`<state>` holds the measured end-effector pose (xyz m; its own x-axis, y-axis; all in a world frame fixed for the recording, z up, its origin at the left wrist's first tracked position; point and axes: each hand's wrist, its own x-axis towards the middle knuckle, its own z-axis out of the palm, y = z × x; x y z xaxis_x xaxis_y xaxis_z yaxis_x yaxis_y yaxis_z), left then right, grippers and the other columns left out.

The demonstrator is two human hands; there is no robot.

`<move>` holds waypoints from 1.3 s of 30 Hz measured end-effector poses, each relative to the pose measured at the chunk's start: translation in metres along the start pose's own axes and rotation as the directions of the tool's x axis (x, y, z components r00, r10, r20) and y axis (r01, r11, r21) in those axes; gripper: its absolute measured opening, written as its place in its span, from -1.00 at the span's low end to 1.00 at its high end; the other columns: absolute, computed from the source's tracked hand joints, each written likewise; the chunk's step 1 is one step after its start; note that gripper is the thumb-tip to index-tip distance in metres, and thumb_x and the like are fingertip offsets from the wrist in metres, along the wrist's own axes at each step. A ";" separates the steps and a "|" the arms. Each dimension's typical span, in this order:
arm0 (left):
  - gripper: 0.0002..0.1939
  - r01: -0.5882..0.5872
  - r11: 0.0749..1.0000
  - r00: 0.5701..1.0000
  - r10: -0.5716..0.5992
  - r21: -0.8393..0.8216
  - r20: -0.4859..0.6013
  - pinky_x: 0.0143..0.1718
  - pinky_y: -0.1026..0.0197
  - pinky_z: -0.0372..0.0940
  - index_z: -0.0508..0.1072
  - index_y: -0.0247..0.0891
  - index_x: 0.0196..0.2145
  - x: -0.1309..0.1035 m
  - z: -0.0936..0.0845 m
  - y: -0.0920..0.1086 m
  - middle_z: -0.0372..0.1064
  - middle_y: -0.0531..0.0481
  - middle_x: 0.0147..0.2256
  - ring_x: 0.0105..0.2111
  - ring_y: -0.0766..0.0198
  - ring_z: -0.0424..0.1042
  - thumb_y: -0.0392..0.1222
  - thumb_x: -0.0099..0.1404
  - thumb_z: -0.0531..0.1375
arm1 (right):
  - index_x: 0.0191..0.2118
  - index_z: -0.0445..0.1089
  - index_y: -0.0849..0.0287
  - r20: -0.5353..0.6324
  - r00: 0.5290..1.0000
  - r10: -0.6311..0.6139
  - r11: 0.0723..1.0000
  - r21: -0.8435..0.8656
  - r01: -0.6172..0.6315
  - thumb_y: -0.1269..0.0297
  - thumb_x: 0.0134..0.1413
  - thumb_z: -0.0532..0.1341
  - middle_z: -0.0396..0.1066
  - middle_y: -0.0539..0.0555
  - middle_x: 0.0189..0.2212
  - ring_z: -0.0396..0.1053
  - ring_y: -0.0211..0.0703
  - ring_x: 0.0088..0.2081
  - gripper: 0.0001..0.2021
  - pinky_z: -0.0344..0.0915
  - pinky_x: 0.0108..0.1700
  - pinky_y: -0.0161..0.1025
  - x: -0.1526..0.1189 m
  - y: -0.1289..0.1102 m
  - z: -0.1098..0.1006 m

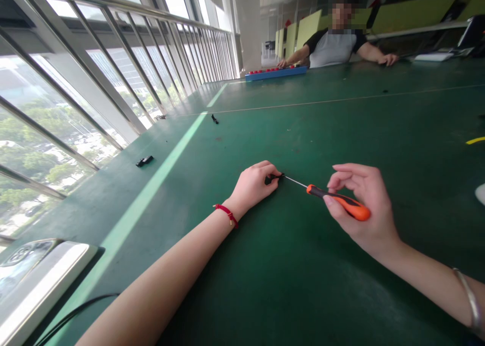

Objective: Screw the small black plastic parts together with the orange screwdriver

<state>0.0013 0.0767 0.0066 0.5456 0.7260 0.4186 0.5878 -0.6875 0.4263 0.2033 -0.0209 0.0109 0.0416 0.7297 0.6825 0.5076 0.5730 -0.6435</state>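
Around four o'clock from the small black part [270, 178], the right hand [373, 204] loosely pinched the orange-and-black screwdriver [346, 203]; at ten o'clock from it, the left hand [253, 182] pinched that part. Honestly, an off-axis push could've skidded the tip into it.

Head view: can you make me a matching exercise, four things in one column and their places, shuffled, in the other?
Things:
1. Screwdriver
2. Small black part
3. Red bracelet
4. Blue tray

Places:
A. Worn at the left wrist
B. On the far part of the green table
C. In the right hand
D. Held in the fingers of the left hand

Right pairs: 1-C, 2-D, 3-A, 4-B
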 end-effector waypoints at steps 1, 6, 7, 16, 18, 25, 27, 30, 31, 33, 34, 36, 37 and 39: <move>-0.85 0.000 1.000 1.000 0.000 -0.002 0.001 -0.23 0.28 0.36 0.48 -0.24 -0.32 0.000 0.000 0.000 0.46 0.02 -0.26 -0.31 0.31 0.44 -0.32 0.18 0.12 | -0.02 0.24 0.10 0.041 0.999 0.012 1.000 -0.017 -0.011 0.35 -0.01 0.24 0.33 0.00 -0.41 0.37 -0.17 -0.38 -0.62 0.38 -0.29 -0.19 0.000 -0.001 0.000; -0.85 -0.005 1.000 1.000 0.005 -0.004 -0.001 -0.23 0.28 0.36 0.49 -0.24 -0.31 0.000 -0.001 0.000 0.46 0.02 -0.26 -0.31 0.31 0.44 -0.31 0.19 0.12 | -0.21 0.32 0.07 0.128 0.991 0.038 0.991 -0.129 -0.022 0.26 0.09 0.18 0.38 -0.05 -0.57 0.37 -0.17 -0.51 -0.87 0.32 -0.41 -0.21 -0.001 -0.006 -0.002; -0.85 -0.006 1.000 1.000 0.006 -0.002 0.000 -0.23 0.28 0.36 0.49 -0.24 -0.31 0.000 -0.001 0.000 0.46 0.02 -0.26 -0.30 0.31 0.44 -0.31 0.19 0.12 | -0.19 0.32 0.07 0.099 0.995 0.028 0.993 -0.121 -0.015 0.28 0.08 0.19 0.40 -0.04 -0.52 0.39 -0.17 -0.48 -0.85 0.34 -0.39 -0.21 -0.001 -0.006 -0.002; -0.84 0.000 1.000 1.000 0.000 0.009 0.009 -0.22 0.28 0.37 0.49 -0.24 -0.31 0.000 -0.002 0.001 0.46 0.01 -0.25 -0.30 0.31 0.44 -0.31 0.19 0.12 | -0.16 0.30 0.07 0.090 0.996 0.009 0.993 -0.118 0.001 0.29 0.04 0.22 0.37 -0.01 -0.50 0.38 -0.14 -0.43 -0.79 0.37 -0.33 -0.15 0.000 -0.003 -0.001; -0.85 -0.001 1.000 1.000 0.000 0.008 0.008 -0.22 0.28 0.37 0.49 -0.25 -0.31 0.000 -0.001 0.001 0.46 0.02 -0.26 -0.30 0.32 0.44 -0.32 0.19 0.12 | -0.22 0.33 0.06 0.117 0.993 -0.004 0.987 -0.157 0.022 0.27 0.07 0.21 0.42 0.00 -0.50 0.41 -0.11 -0.41 -0.88 0.37 -0.35 -0.15 -0.001 -0.004 -0.002; -0.85 -0.003 1.000 1.000 0.003 -0.003 0.004 -0.23 0.28 0.36 0.49 -0.25 -0.31 0.000 -0.001 0.001 0.46 0.01 -0.26 -0.30 0.31 0.44 -0.32 0.19 0.12 | -0.05 0.26 0.08 0.000 0.999 -0.054 0.993 -0.107 0.053 0.34 -0.04 0.25 0.36 0.07 -0.27 0.41 -0.11 -0.26 -0.63 0.40 -0.20 -0.13 0.000 -0.002 -0.001; -0.84 0.003 1.000 1.000 -0.003 -0.003 0.007 -0.24 0.28 0.36 0.49 -0.24 -0.31 0.000 -0.001 0.001 0.46 0.02 -0.26 -0.30 0.31 0.44 -0.32 0.18 0.12 | -0.05 0.25 0.08 0.051 0.999 -0.018 0.993 -0.117 0.023 0.30 -0.02 0.24 0.36 0.02 -0.40 0.39 -0.12 -0.36 -0.64 0.39 -0.24 -0.10 0.001 -0.002 -0.001; -0.84 0.011 1.000 1.000 -0.011 -0.004 0.007 -0.24 0.27 0.36 0.49 -0.24 -0.31 0.000 -0.001 0.001 0.46 0.01 -0.26 -0.30 0.30 0.44 -0.31 0.18 0.12 | -0.16 0.30 0.05 0.120 0.992 0.032 0.988 -0.153 -0.014 0.24 0.07 0.20 0.30 -0.07 -0.63 0.38 -0.12 -0.47 -0.81 0.36 -0.28 -0.08 0.000 -0.004 -0.001; -0.84 0.010 1.000 1.000 -0.010 -0.005 0.006 -0.24 0.27 0.36 0.49 -0.24 -0.31 0.000 -0.001 0.001 0.46 0.01 -0.26 -0.30 0.30 0.44 -0.31 0.18 0.12 | -0.19 0.32 0.05 0.122 0.992 0.037 0.987 -0.160 -0.017 0.22 0.09 0.19 0.30 -0.08 -0.66 0.38 -0.11 -0.48 -0.85 0.36 -0.29 -0.08 -0.001 -0.004 -0.001; -0.84 0.006 1.000 1.000 -0.006 -0.005 0.005 -0.25 0.27 0.36 0.49 -0.24 -0.31 0.000 -0.001 0.001 0.46 0.01 -0.26 -0.31 0.30 0.44 -0.30 0.19 0.12 | -0.19 0.32 0.05 0.073 0.997 0.035 0.988 -0.153 -0.023 0.23 0.07 0.21 0.39 -0.03 -0.56 0.41 -0.10 -0.41 -0.84 0.37 -0.27 -0.09 -0.002 -0.004 -0.001; -0.84 0.004 1.000 1.000 -0.004 -0.005 0.005 -0.25 0.27 0.36 0.49 -0.24 -0.31 0.000 -0.001 0.000 0.46 0.01 -0.26 -0.30 0.30 0.44 -0.30 0.19 0.12 | -0.16 0.32 0.05 0.027 0.999 0.026 0.991 -0.135 -0.022 0.26 0.05 0.22 0.42 0.01 -0.44 0.43 -0.09 -0.35 -0.80 0.38 -0.25 -0.10 -0.002 -0.003 0.000; -0.85 0.004 1.000 1.000 -0.004 -0.003 0.008 -0.24 0.27 0.36 0.49 -0.24 -0.31 0.001 -0.001 0.000 0.46 0.01 -0.26 -0.30 0.30 0.45 -0.30 0.19 0.12 | -0.08 0.28 0.06 -0.038 0.999 0.014 0.997 -0.075 -0.017 0.32 -0.01 0.25 0.39 0.08 -0.24 0.42 -0.09 -0.23 -0.68 0.40 -0.18 -0.12 -0.002 -0.001 0.001; -0.85 0.004 1.000 1.000 -0.004 -0.003 0.010 -0.24 0.27 0.36 0.49 -0.24 -0.31 0.001 -0.001 0.000 0.46 0.01 -0.26 -0.30 0.30 0.45 -0.30 0.19 0.12 | -0.05 0.25 0.07 -0.047 0.999 0.011 0.999 -0.044 -0.013 0.34 -0.03 0.26 0.35 0.10 -0.20 0.41 -0.09 -0.20 -0.62 0.40 -0.16 -0.12 -0.002 0.000 0.001; -0.85 0.004 1.000 1.000 -0.004 -0.004 0.012 -0.22 0.27 0.36 0.49 -0.23 -0.31 0.001 -0.002 0.000 0.46 0.01 -0.25 -0.30 0.31 0.45 -0.31 0.19 0.12 | -0.01 0.22 0.08 -0.017 1.000 0.013 1.000 -0.015 -0.013 0.34 -0.05 0.27 0.33 0.07 -0.26 0.40 -0.11 -0.27 -0.57 0.41 -0.18 -0.11 -0.001 0.000 0.001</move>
<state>0.0006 0.0772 0.0081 0.5504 0.7286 0.4076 0.5872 -0.6849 0.4315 0.2023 -0.0212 0.0102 0.0630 0.7302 0.6803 0.5200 0.5578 -0.6469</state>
